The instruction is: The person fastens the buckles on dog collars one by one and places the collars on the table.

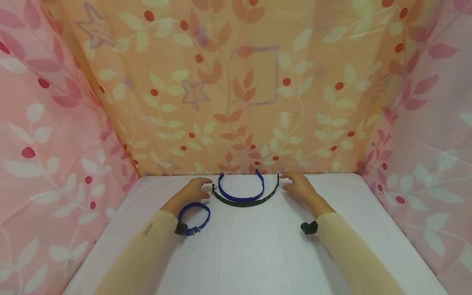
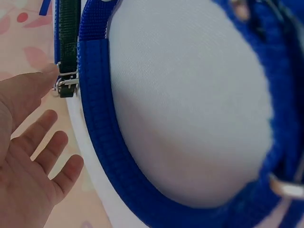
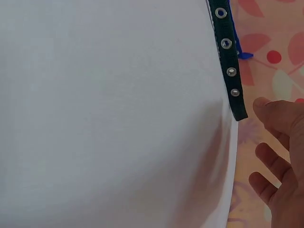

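A dark green collar [image 1: 243,204] with metal eyelets lies curved at the back of the table, its ends pointing away. Inside its curve sits an unbuckled blue collar [image 1: 263,186]. My left hand [image 1: 193,191] has its fingers spread beside the green collar's metal buckle [image 2: 67,84]; whether a fingertip touches it I cannot tell. At the other end, my right hand [image 1: 301,189] is held with fingers apart, close to the eyelet tip [image 3: 239,113], a small gap between them. A second blue collar [image 1: 193,231], buckled into a loop, is by my left wrist and fills much of the left wrist view.
A white cloth covers the table [image 1: 254,254]. Orange patterned fabric [image 1: 228,102] hangs behind its back edge. Pink leaf-print fabric stands along the left side [image 1: 55,164] and the right side [image 1: 424,155]. A dark strap piece [image 1: 309,227] is on my right wrist.
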Demonstrator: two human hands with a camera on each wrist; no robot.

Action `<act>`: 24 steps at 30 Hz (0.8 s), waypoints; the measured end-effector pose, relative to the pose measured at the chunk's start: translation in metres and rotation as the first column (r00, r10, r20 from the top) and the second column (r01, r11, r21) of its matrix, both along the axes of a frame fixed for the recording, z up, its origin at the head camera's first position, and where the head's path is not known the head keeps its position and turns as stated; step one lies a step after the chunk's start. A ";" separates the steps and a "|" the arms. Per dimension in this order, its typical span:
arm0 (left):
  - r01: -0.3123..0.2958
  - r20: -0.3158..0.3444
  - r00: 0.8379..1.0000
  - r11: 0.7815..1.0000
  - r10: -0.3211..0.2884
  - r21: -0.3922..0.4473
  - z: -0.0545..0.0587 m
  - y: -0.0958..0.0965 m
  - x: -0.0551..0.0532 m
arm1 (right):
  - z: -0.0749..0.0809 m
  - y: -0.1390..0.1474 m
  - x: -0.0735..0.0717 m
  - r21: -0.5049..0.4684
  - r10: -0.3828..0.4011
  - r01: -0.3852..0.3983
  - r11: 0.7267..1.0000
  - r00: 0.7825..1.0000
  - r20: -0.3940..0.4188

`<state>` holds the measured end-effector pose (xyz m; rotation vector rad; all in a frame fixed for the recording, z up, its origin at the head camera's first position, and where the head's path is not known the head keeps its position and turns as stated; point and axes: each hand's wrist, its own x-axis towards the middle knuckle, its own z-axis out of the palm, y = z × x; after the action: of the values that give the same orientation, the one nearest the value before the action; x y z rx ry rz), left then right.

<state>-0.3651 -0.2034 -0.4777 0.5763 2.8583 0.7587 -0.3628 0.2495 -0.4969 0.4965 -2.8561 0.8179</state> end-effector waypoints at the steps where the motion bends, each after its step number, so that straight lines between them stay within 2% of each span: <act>1: -0.001 0.007 1.000 1.000 0.001 -0.006 -0.002 0.000 -0.002 | -0.001 -0.001 -0.002 -0.003 -0.003 0.003 1.000 1.000 0.003; 8: -0.028 0.086 0.996 0.998 0.033 -0.054 -0.005 0.010 -0.009 | -0.007 -0.010 -0.018 -0.053 -0.009 0.010 0.999 1.000 0.011; 13: -0.040 0.113 0.992 0.997 0.048 -0.073 -0.011 0.017 -0.012 | -0.014 -0.015 -0.019 -0.012 0.019 -0.018 1.000 1.000 0.012; 20: -0.060 0.098 0.993 0.997 0.065 -0.050 -0.008 0.021 -0.013 | -0.008 -0.015 -0.017 0.093 0.032 -0.030 0.995 0.999 -0.025; 24: -0.065 0.094 0.993 0.997 0.069 -0.047 -0.008 0.018 -0.015 | -0.002 -0.014 -0.018 0.088 0.031 -0.028 0.996 0.999 -0.028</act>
<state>-0.3805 -0.1850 -0.4858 0.4277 2.8107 0.7106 -0.3812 0.2357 -0.4990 0.5578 -2.8741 0.6870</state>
